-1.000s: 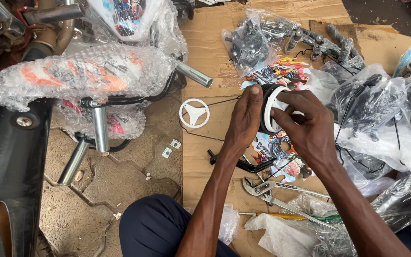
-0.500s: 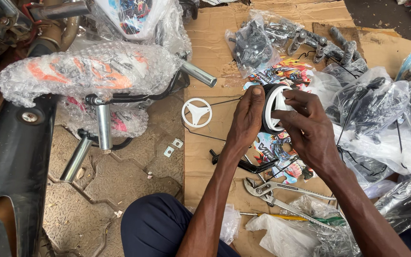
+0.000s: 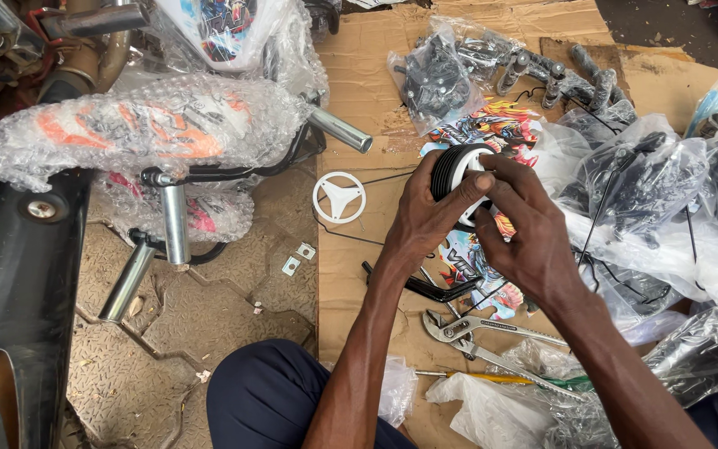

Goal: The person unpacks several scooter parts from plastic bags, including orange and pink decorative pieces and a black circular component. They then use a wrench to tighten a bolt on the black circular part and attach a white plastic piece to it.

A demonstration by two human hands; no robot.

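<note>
Hands meet over a small black wheel [image 3: 456, 173] with a white hub, held up above the cardboard sheet [image 3: 367, 91]. The left hand [image 3: 430, 212] wraps the ribbed tread, its fingers [image 3: 467, 189] curled and pressed against the rubber; the right hand [image 3: 525, 233] covers the hub side, its fingers [image 3: 496, 166] clamped over the rim, so most of the white face is hidden (only a sliver shows between the two grips). Whether the right thumb touches the hub cannot be told.

Just under the fingers lies a colourful sticker sheet [image 3: 492, 125], largely covered by the hands. Left of the left fingers, apart from them, a white spoked disc [image 3: 339, 197] lies flat on the cardboard, and further left two small metal plates [image 3: 298, 259] sit on the patterned floor. Below the wrists a black bent bar [image 3: 434, 287] and adjustable pliers [image 3: 467, 328] lie crossed by the forearms. Beyond the fingers, clear bags of black parts [image 3: 438, 79] blur their contents; right of the right fingers more plastic-wrapped parts [image 3: 666, 183] run off the frame's edge. A bubble-wrapped frame [image 3: 143, 129] with bare metal tubes fills the far left, cut off at the top.
</note>
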